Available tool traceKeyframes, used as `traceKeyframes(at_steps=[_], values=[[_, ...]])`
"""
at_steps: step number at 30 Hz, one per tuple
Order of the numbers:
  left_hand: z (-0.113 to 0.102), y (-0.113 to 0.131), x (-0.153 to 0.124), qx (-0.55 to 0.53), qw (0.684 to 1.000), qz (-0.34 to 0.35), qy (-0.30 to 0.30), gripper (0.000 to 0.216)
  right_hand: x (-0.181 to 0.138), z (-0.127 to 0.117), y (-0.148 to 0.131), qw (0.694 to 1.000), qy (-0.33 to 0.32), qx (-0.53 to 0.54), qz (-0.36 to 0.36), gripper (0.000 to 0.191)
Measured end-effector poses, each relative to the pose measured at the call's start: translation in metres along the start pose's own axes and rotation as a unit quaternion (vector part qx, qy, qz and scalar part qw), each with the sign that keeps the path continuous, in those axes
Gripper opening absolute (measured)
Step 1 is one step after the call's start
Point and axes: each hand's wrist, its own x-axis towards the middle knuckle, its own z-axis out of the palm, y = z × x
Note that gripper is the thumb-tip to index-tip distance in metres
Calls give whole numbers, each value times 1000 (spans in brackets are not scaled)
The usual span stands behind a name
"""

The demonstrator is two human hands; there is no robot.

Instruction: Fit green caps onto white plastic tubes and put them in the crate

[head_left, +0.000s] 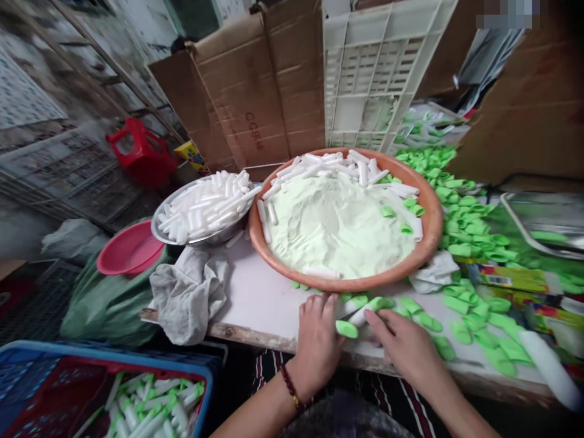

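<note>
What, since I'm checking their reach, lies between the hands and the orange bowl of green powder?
In the head view, white tabletop with a few green pieces separates the left hand and right hand from the orange bowl.

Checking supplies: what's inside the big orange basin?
Pale green powder heaped up, white tubes along the far rim, a few green caps; the powder covers the orange basin's floor.
</note>
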Motion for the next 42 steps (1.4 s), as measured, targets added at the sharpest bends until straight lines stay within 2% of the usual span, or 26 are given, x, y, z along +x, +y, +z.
traceKeyframes(at_steps=[3, 6, 11, 17, 20, 24, 27, 30, 37, 42], values=[[9, 16, 3, 2, 999, -32, -23, 54, 7, 12, -3, 997, 8, 63, -33, 39], [11, 20, 6, -58, 997, -49, -13, 49, -2, 20, -5, 988, -6, 141, -70, 28], [1, 11, 5, -212, 975, -60, 15, 22, -28, 29, -21, 984, 19, 111, -139, 24], [-14, 4, -2, -255, 962, -94, 19, 16, -31, 35, -43, 979, -12, 119, -167, 17], [-16, 0, -7, -249, 964, -93, 25, 22, -29, 22, -32, 979, 6, 85, -187, 17], [-10, -3, -9, -212, 974, -79, 6, 48, -20, -18, 7, 971, 137, -29, -194, 20], [-4, -2, -7, -166, 984, -63, -18, 56, -9, -49, 34, 958, 184, -111, -190, 22], [-1, 1, -5, -134, 989, -63, -25, 56, 0, -61, 44, 954, 181, -146, -190, 22], [0, 0, -8, -132, 990, -48, -15, 54, 12, -32, 27, 933, 139, -236, -233, 23], [-3, 4, 2, -113, 992, -40, -50, 45, 5, -30, 16, 942, 58, -240, -226, 18]])
